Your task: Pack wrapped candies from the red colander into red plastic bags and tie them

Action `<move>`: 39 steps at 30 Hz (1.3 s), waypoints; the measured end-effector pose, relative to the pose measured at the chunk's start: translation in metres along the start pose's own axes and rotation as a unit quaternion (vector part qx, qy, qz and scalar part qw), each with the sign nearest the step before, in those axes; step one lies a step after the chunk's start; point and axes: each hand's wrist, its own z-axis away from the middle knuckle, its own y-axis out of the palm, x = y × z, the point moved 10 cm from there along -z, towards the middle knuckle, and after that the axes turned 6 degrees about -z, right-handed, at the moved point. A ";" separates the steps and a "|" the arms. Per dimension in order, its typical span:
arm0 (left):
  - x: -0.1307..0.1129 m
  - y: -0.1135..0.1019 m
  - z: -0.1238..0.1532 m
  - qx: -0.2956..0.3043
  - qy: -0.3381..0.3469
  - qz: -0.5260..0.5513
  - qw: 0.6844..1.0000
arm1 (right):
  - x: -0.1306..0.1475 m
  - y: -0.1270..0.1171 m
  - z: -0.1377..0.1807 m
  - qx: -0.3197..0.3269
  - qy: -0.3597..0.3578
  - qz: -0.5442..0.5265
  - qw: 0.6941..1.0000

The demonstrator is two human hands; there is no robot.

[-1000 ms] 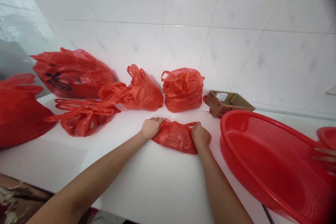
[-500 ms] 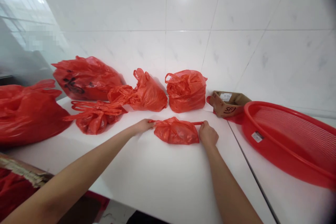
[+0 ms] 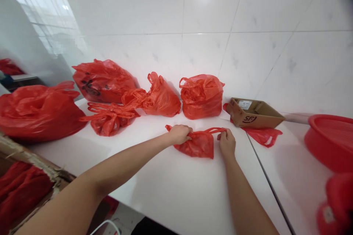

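Observation:
A small red plastic bag (image 3: 197,147) with something in it lies on the white table (image 3: 176,187) in front of me. My left hand (image 3: 180,134) is closed on the gathered top of this bag, and a short end of red plastic pokes out to its left. With fingers pinched, my right hand (image 3: 227,142) holds the end of the bag's handle, stretched out to the right. What the bag contains does not show clearly. Just behind stand a fuller red bag (image 3: 202,99) and another red bag (image 3: 162,99) with its handles up.
To the left are a knotted red bag (image 3: 109,123), a large red bag (image 3: 35,112) and a printed red bag (image 3: 106,80). A cardboard box (image 3: 261,120) sits on flat red plastic at the right, near a red basket (image 3: 328,143). Blurred red objects (image 3: 336,202) are lower right.
My left hand has shifted from the bag's left handle onto its top. The handle in my right hand now shows as a loop. The red basket has slid right, uncovering red plastic beside the box.

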 end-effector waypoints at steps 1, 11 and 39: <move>0.002 -0.004 0.004 -0.001 0.004 0.010 1.000 | 0.000 0.002 -0.001 0.013 -0.002 -0.032 0.999; 0.021 -0.057 0.042 0.004 -0.004 0.194 0.981 | 0.057 0.089 0.061 0.364 -0.081 -0.221 0.901; 0.275 -0.141 0.244 0.083 -0.273 -0.124 0.950 | 0.033 0.100 0.064 0.312 -0.068 -0.084 0.944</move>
